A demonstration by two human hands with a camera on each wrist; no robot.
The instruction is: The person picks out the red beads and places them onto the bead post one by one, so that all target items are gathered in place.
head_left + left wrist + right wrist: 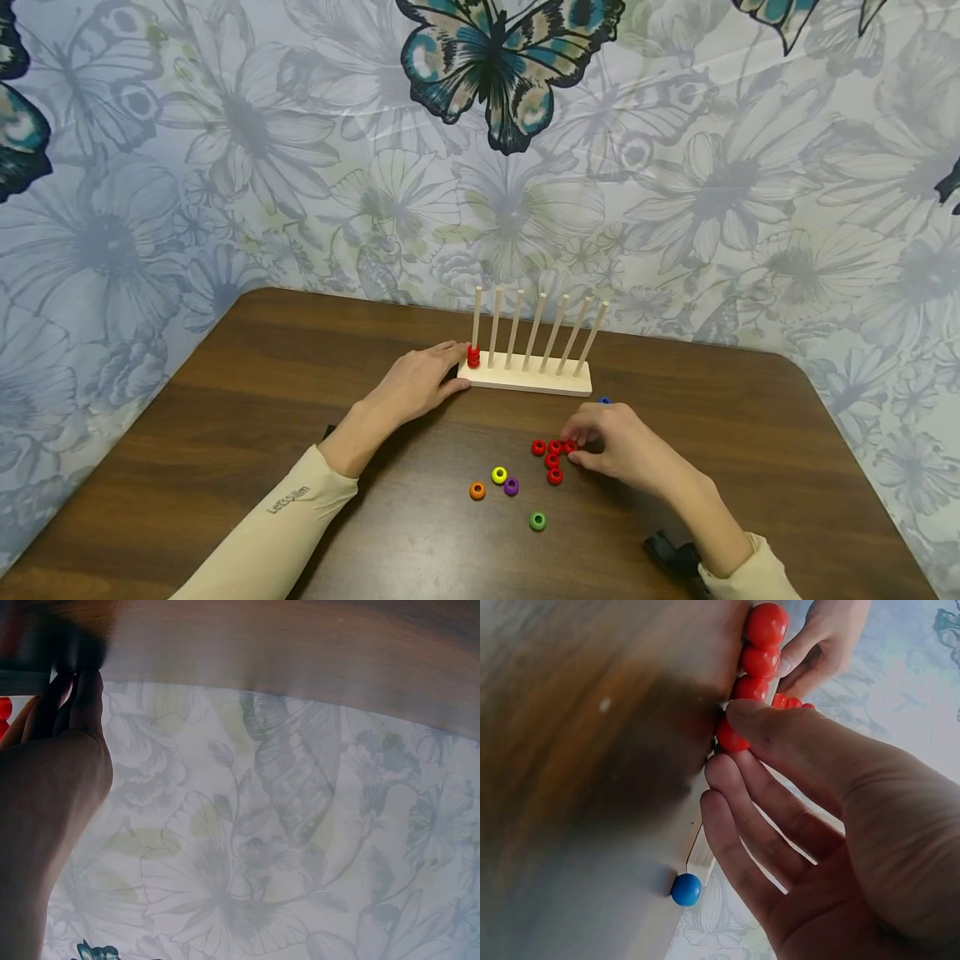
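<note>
A wooden stand (528, 383) with several upright pegs is near the table's back edge. Red beads (473, 357) are stacked low on its leftmost peg. My left hand (416, 383) grips the stand's left end, thumb at the front and fingers toward the back. My right hand (630, 446) pinches a red bead (733, 736) between thumb and finger, at table height. Several loose red beads (553, 461) lie just left of those fingertips. In the left wrist view, the left hand (64, 765) appears at the edge, its grip mostly hidden.
Nearer the front lie a yellow bead (499, 475), a purple bead (512, 487), an orange bead (477, 491) and a green bead (537, 521). A blue bead (685, 889) sits beyond the right hand. Patterned cloth (300, 208) hangs behind the brown table (247, 400).
</note>
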